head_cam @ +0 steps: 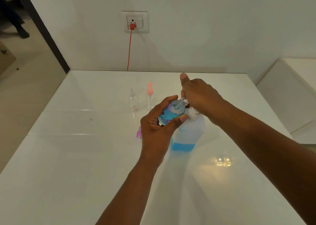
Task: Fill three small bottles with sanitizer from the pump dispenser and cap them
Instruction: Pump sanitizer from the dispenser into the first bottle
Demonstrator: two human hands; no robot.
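My left hand (pixel 158 122) grips a small bottle (pixel 171 112) with blue liquid and a flower print, tilted with its open neck toward the pump spout. My right hand (pixel 199 95) rests on top of the pump head of the large dispenser (pixel 188 132), thumb raised; the pump head itself is hidden under the hand. The dispenser holds a low layer of blue sanitizer. Two more small clear bottles stand behind: one with a clear cap (pixel 133 99) and one with a peach cap (pixel 149 95). A pink cap (pixel 138 133) lies on the table beside my left wrist.
All of this sits on a glossy white table (pixel 85 156) against a white wall. A red cable (pixel 129 50) hangs from a wall socket (pixel 134 21) down behind the table's far edge. A white unit (pixel 294 91) stands to the right.
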